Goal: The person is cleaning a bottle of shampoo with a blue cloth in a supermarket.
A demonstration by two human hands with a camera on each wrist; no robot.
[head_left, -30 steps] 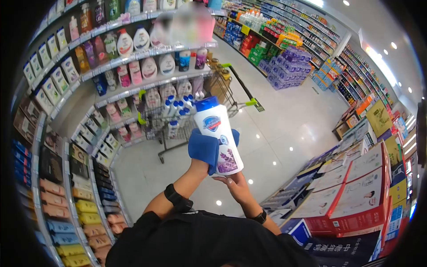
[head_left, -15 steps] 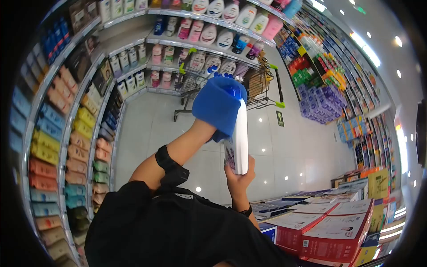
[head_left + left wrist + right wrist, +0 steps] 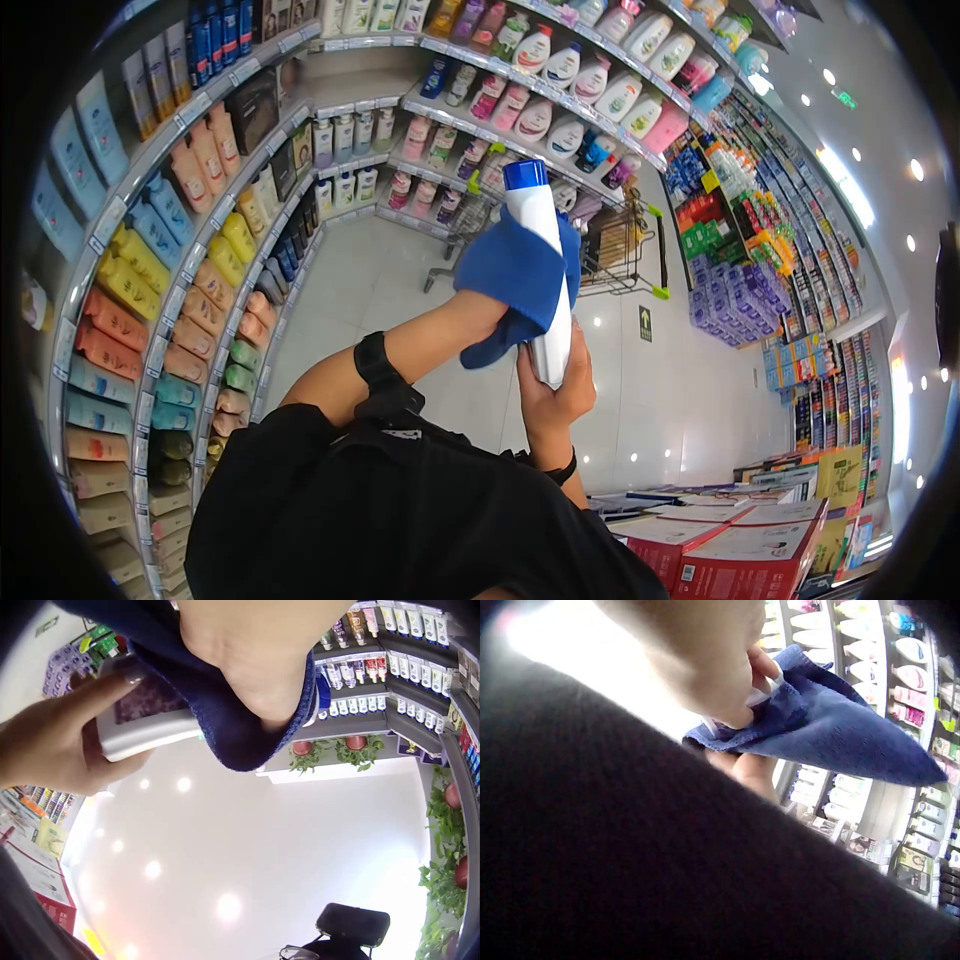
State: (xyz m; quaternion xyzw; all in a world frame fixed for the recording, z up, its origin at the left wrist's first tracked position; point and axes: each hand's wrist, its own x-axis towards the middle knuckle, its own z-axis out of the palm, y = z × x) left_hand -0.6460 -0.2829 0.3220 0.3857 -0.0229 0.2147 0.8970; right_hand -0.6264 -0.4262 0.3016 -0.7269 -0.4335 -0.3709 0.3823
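In the head view a white body wash bottle (image 3: 541, 215) with a blue cap is seen narrow side on, cap end away from me. A blue cloth (image 3: 515, 268) wraps around its middle and shows on both sides. My left hand (image 3: 484, 313) holds the cloth against the bottle; its fingers are hidden under the fabric. My right hand (image 3: 560, 395) grips the bottle's lower end, thumb on one side and fingers on the other. From the left wrist, the purple flower print on the bottle (image 3: 150, 705) shows beside the right hand (image 3: 64, 746).
Shelves of bottles (image 3: 535, 120) curve around the front and left. Beyond the bottle a wire shopping cart (image 3: 620, 250) with green corners stands on the tiled floor. Stacked red and white boxes (image 3: 740, 545) are close at the right. Purple packs (image 3: 735, 300) are piled farther off.
The bottle has turned from its front label to its narrow side. The cloth has slid down from the cap, leaving it uncovered. The head view has swung toward the left shelves.
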